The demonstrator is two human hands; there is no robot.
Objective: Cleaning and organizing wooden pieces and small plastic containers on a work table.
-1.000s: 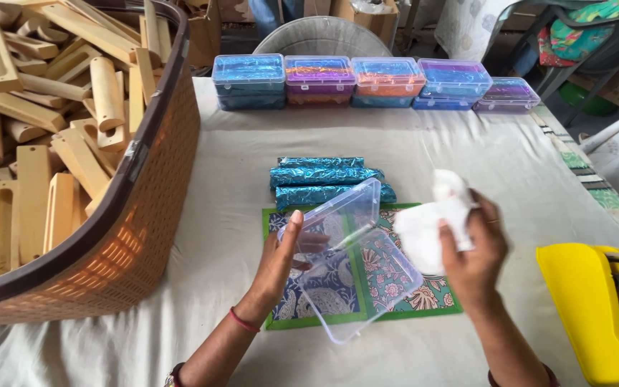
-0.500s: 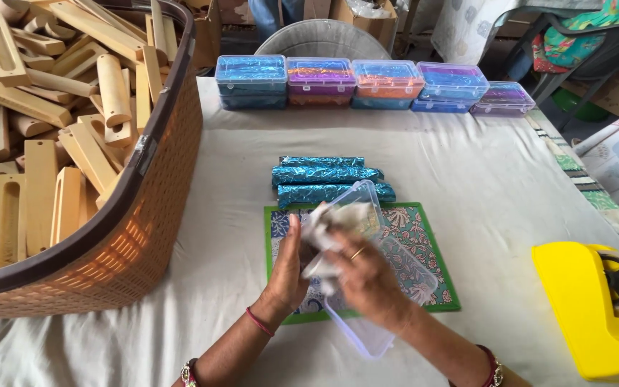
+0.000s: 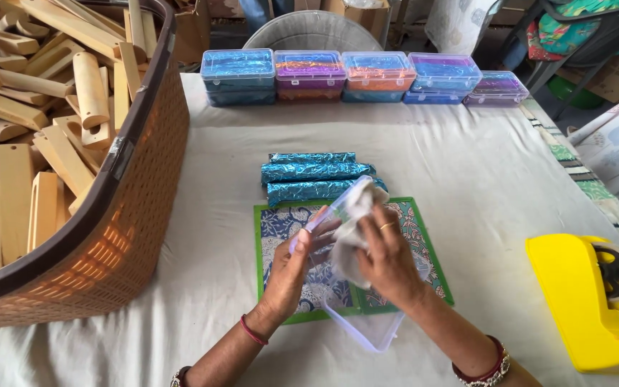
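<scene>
Clear plastic box [image 3: 356, 326], lid open, gripped by left hand [image 3: 291, 276]; white cloth [image 3: 352, 233] clutched in right hand [image 3: 388, 261], pressed inside; above patterned mat [image 3: 281, 229], near 3 foil-wrapped rolls [image 3: 313, 175]

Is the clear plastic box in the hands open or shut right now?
Open. The clear plastic box lies with its lid swung up, held by the left hand, while the right hand presses a white cloth inside.

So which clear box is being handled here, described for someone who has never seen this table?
Start at the green-bordered patterned mat in the middle of the cloth-covered table, just in front of three blue foil-wrapped rolls. The clear plastic box lies open over it, left hand on its lid, right hand pressing a white cloth inside. Unlike the filled boxes behind, it is empty.
</scene>
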